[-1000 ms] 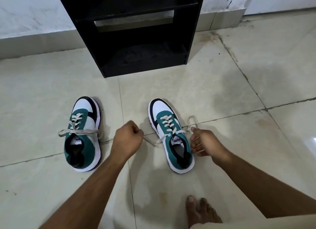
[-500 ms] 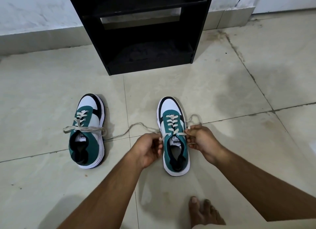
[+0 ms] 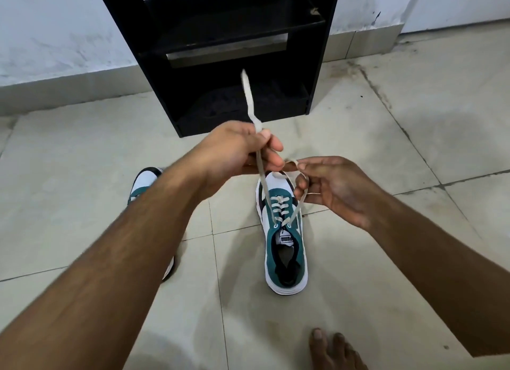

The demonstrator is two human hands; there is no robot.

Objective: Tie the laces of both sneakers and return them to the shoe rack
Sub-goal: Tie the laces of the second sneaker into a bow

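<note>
Two green, white and black sneakers stand on the tiled floor. The right sneaker (image 3: pixel 285 248) sits in the middle, toe pointing at the rack. My left hand (image 3: pixel 237 151) is raised above its toe, pinching the left lace (image 3: pixel 249 99), whose loose end sticks up in the air. My right hand (image 3: pixel 334 187) holds the right lace (image 3: pixel 299 201) just right of the toe, and that lace loops over toward the left hand. The left sneaker (image 3: pixel 143 184) is mostly hidden behind my left forearm. The black shoe rack (image 3: pixel 218 52) stands against the wall beyond the shoes.
My bare foot (image 3: pixel 334 350) rests on the floor tiles at the bottom, right of centre. A white wall with a tiled skirting (image 3: pixel 69 82) runs behind the rack. Open floor lies to the right of the right sneaker.
Both hands have lifted from the shoe's eyelets, pulling the two laces upward and taut. The left lace, earlier trailing on the floor, now hangs from my left hand. The camera moved closer.
</note>
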